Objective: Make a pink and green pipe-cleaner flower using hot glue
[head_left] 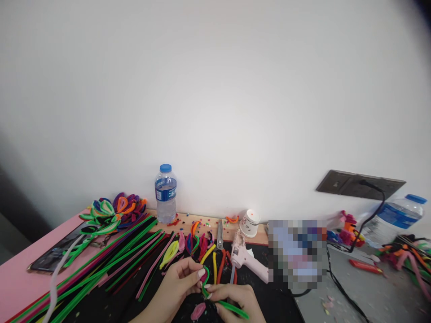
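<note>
My left hand [178, 287] pinches the upper end of a green pipe cleaner [206, 273] between thumb and fingertips, beside a small dark-pink bit. Lower down, the fingers of my right hand [240, 298] close on the same pipe cleaner, which bends between the two hands. Its straight green tail [234, 308] sticks out to the right under that hand. Below my hands lies a pink looped piece [198, 311] on the black mat [141, 309]. Just beyond them are yellow pieces [214, 264], red pieces [221, 265] and a pale pink glue gun [249, 260].
Long pipe cleaners [111, 264] spread across the left, beside a bundle of looped flowers [117, 208] and a phone [55, 255]. Along the wall stand a water bottle [166, 195], scissors [220, 235] and a paper cup [250, 223]. A black cable [341, 289] crosses the grey surface at right.
</note>
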